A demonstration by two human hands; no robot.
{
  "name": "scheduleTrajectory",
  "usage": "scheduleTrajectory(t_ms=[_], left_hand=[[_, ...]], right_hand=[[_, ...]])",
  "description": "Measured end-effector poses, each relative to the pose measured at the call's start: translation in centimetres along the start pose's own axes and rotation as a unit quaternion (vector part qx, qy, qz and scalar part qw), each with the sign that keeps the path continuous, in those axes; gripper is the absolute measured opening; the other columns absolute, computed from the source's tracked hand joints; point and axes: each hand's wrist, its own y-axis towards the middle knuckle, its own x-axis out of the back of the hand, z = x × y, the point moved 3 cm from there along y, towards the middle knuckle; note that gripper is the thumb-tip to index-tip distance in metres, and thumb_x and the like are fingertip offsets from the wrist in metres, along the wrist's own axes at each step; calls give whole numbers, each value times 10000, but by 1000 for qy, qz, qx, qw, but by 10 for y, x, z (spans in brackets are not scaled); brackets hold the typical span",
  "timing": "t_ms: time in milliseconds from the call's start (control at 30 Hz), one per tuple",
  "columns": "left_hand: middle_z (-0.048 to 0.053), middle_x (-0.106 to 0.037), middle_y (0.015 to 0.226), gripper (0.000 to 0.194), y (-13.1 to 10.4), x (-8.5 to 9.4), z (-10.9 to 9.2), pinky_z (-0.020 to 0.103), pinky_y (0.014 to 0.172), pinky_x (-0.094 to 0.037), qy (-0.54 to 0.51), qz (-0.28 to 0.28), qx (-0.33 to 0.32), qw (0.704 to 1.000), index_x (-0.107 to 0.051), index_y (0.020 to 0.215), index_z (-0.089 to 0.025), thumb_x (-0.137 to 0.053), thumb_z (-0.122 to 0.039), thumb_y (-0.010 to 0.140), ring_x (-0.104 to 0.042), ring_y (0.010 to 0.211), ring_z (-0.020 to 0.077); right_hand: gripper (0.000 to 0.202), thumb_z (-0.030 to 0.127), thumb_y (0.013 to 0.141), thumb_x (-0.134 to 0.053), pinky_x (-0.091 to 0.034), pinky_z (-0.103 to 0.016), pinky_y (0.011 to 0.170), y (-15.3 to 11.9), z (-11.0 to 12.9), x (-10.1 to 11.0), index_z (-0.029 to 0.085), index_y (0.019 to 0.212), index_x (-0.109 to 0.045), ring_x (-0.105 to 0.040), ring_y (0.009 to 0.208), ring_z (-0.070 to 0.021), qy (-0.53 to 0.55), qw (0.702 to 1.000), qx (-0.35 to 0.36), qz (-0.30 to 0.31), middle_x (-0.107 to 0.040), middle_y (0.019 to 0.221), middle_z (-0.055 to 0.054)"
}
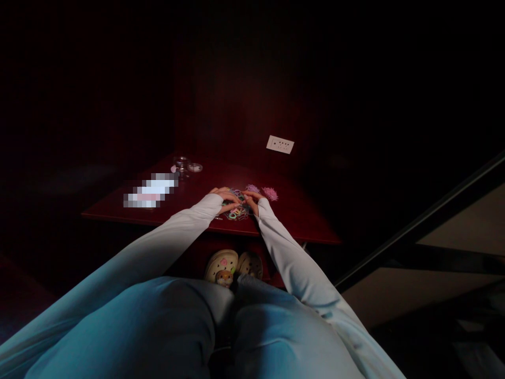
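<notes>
My left hand (229, 197) and my right hand (252, 198) are close together, low over the dark red table (189, 210). Their fingers are bent, and the fingertips come near each other at the middle. Whatever sits between them is too small to make out. Under and around the fingers lies a loose pile of small, colourful rings and strands (236, 213). Just beyond my right hand are a purple frilly bunch (252, 188) and a pink frilly bunch (270, 193).
A bright, blurred-out flat object (152, 190) lies on the table's left side. Behind it stands a clear container (181, 164) beside a small round clear lid or dish (195, 167). A white socket plate (280, 144) is on the back panel. Clogs (221, 266) show below the table edge.
</notes>
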Motion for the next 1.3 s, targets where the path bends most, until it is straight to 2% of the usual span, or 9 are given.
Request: scheduleTrajectory(t_ms=[267,500,633,867,1100,1300], left_hand=[[13,-824,1182,262,-1,-3,0,399,985,-405,-4,-2,2,1000,-829,1016,-295,-620,-451,994,-662,1096,242],[8,-827,1138,280,1,-4,6,386,995,-419,2,0,11,1000,-829,1001,-310,-605,-476,989,-654,1107,240],[11,-832,1102,263,5,-13,16,377,980,-430,2,-10,25,1000,-837,972,-312,-642,-488,954,-660,1086,237],[5,-834,1107,210,9,-28,30,381,981,-421,2,-16,35,999,-842,918,-313,-707,-472,896,-677,1088,239],[23,-822,1038,235,10,-29,33,372,959,-450,15,1,38,999,-847,919,-314,-699,-496,897,-693,1068,241],[8,-831,1092,228,8,-22,23,372,962,-442,7,7,19,1000,-838,922,-319,-663,-466,927,-687,1109,235]], right_hand=[[523,689,846,-706,-597,-403,842,0,4,-4,220,1064,-781,-721,870,-256,-3,1000,1,-14,-766,878,-89],[548,690,822,-719,-586,-381,828,-1,11,-11,196,1054,-769,-710,844,-235,3,1000,22,8,-765,897,-81],[530,689,837,-710,-585,-381,805,-1,12,-11,205,1048,-763,-710,849,-246,-1,1000,17,6,-757,864,-79],[531,693,846,-690,-570,-366,801,-4,15,-7,209,1050,-763,-670,816,-221,-12,999,13,-30,-739,870,-71],[516,695,844,-693,-571,-361,828,-5,25,-8,211,1002,-775,-691,878,-234,-32,999,17,-25,-750,908,-80],[529,726,813,-721,-577,-370,837,-5,25,-12,228,981,-783,-701,851,-230,-7,1000,10,-25,-764,878,-66]])
